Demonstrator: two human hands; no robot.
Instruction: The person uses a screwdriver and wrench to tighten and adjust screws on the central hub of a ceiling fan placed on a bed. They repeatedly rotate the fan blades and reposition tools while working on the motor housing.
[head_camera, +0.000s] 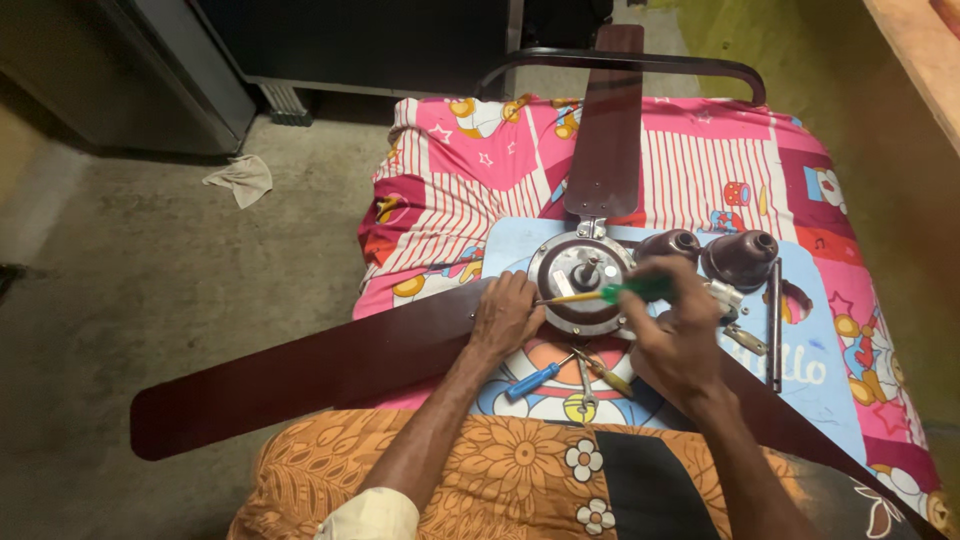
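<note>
Bedsheet (690, 170) | left hand (505, 312) flat on blade (300, 375) | right hand (678, 335) gripping screwdriver (620, 293)

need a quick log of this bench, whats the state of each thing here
ceiling fan motor: lying flat, three blades attached
left hand: pressed on the left blade beside the motor
right hand: closed on the green-handled screwdriver, tip at the motor
blue-handled screwdriver: lying loose
pliers: lying loose
two brown canopy cups: detached, upright
downrod: detached, lying flat
</note>
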